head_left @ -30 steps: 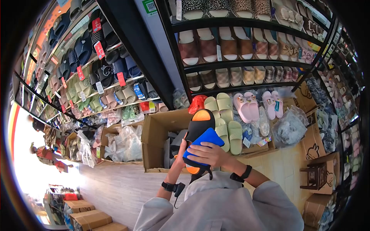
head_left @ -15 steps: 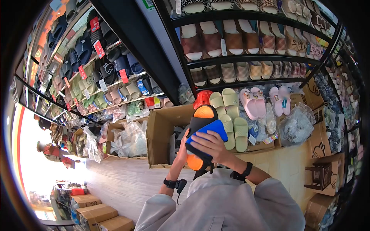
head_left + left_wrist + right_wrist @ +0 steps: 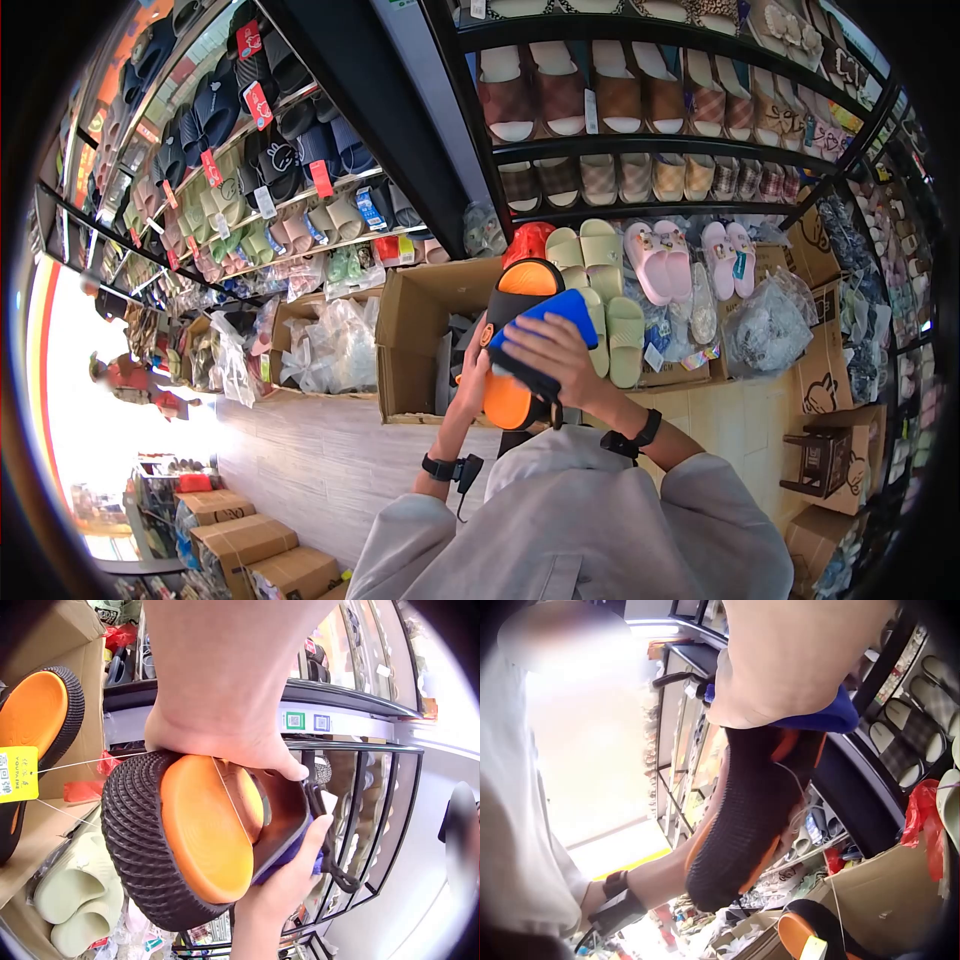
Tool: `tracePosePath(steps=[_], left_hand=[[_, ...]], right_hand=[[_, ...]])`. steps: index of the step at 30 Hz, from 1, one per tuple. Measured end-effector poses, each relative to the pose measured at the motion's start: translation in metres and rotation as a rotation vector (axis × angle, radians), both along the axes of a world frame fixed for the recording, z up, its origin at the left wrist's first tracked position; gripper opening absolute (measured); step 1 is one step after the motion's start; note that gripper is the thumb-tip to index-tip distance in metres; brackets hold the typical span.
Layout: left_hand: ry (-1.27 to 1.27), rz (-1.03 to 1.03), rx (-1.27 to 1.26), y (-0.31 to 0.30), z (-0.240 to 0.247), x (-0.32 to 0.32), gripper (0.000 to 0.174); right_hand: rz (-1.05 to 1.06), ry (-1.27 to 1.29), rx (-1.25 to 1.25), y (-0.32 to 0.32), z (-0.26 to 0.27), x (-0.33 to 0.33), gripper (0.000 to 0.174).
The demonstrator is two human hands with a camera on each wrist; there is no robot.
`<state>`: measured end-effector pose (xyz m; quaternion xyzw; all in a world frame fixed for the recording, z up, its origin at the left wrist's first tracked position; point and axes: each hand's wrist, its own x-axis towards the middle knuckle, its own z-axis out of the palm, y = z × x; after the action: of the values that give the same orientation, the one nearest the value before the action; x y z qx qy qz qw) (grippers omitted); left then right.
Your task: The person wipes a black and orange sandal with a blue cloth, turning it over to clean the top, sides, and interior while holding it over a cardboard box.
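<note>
A black slipper [image 3: 536, 277] with an orange footbed is held up in front of the chest. My left hand [image 3: 472, 374] grips it along its left side. In the left wrist view its ridged black sole [image 3: 135, 840] faces the camera. My right hand [image 3: 550, 358] holds a blue pad [image 3: 572, 312] with a black cord loop [image 3: 345, 881], fingers laid across it. The pad lies over the slipper's black strap and hides part of it. A thin white string runs from this slipper to a yellow tag [image 3: 18, 774] on a second orange-and-black slipper [image 3: 34, 712].
Below the hands stands an open cardboard box [image 3: 410, 300]. Right of it are pale green slippers [image 3: 626, 340] and pink clogs [image 3: 655, 265]. Shelves of slippers rise behind and to the left. A dark wooden stool [image 3: 822, 458] and cartons [image 3: 245, 545] stand on the floor.
The slipper has tilted, showing more of its orange heel end. Both hands and the blue pad stay together on it, shifted slightly up and right in the head view, which has also moved.
</note>
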<state>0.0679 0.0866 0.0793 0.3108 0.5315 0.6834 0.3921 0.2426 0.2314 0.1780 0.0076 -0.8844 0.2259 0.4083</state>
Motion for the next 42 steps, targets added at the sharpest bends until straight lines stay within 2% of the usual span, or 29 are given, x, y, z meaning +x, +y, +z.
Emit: tracePosePath(steps=[3,4,7,8,9,12,15,16,19,21,26,29,32,33,35,37,38,41,42], left_hand=[[-0.073,-0.023,-0.001,-0.002,0.002,0.0,0.093],[0.009,-0.037,0.042,-0.003,0.002,-0.001,0.098],[-0.173,-0.088,0.096,-0.005,0.003,0.003,0.107],[-0.155,-0.11,0.097,-0.005,0.005,0.002,0.11],[-0.176,-0.103,0.09,-0.004,0.006,0.003,0.108],[-0.25,-0.069,0.051,-0.004,0.003,0.006,0.099],[-0.418,-0.049,-0.014,-0.008,-0.048,-0.004,0.091],[-0.516,-0.066,-0.037,-0.017,-0.093,-0.017,0.088],[-0.532,-0.187,0.013,-0.016,-0.072,-0.016,0.08],[-0.502,-0.152,-0.005,-0.017,-0.057,-0.01,0.078],[-0.613,-0.086,-0.151,-0.014,-0.017,-0.001,0.076],[-0.701,-0.111,-0.127,-0.014,-0.035,-0.003,0.09],[-0.817,-0.112,-0.148,-0.014,-0.022,-0.001,0.106],[-0.882,-0.185,-0.123,-0.013,-0.021,-0.004,0.117],[-0.982,-0.252,-0.075,-0.017,-0.034,-0.01,0.114],[-0.728,-0.133,-0.211,-0.016,0.008,0.004,0.11],[-0.754,-0.062,-0.226,-0.011,0.03,0.013,0.104],[-0.729,-0.117,-0.085,-0.008,0.011,0.008,0.107],[-0.813,-0.098,-0.079,-0.008,0.011,0.007,0.107]], right_hand=[[0.143,-0.024,0.028,0.003,-0.002,0.003,0.052],[0.118,-0.015,-0.001,0.011,-0.003,0.003,0.052],[-0.06,0.039,-0.13,0.036,-0.01,-0.002,0.058],[-0.121,0.057,-0.178,0.041,-0.014,-0.005,0.059],[-0.182,0.077,-0.226,0.042,-0.013,-0.009,0.06],[-0.194,0.06,-0.105,0.021,-0.004,-0.006,0.06],[-0.006,0.051,-0.015,-0.008,-0.004,-0.001,0.053],[0.044,0.052,0.03,-0.015,-0.006,0.0,0.051],[0.141,-0.009,0.263,-0.004,-0.007,0.005,0.049],[0.099,0.072,0.118,0.005,-0.008,0.001,0.05],[-0.174,0.121,-0.147,0.026,-0.021,-0.014,0.055],[-0.103,0.046,-0.036,0.004,-0.012,-0.012,0.055],[0.112,-0.017,0.055,-0.016,-0.007,-0.006,0.05],[0.191,-0.047,0.112,-0.017,-0.007,-0.004,0.048],[0.235,-0.051,0.132,-0.012,-0.005,-0.003,0.046],[0.234,-0.014,0.062,0.003,-0.011,-0.007,0.047],[0.177,0.032,0.043,0.009,-0.018,-0.01,0.053],[-0.004,0.011,-0.088,0.025,-0.023,-0.015,0.058],[-0.046,0.028,-0.127,0.025,-0.023,-0.017,0.059]])
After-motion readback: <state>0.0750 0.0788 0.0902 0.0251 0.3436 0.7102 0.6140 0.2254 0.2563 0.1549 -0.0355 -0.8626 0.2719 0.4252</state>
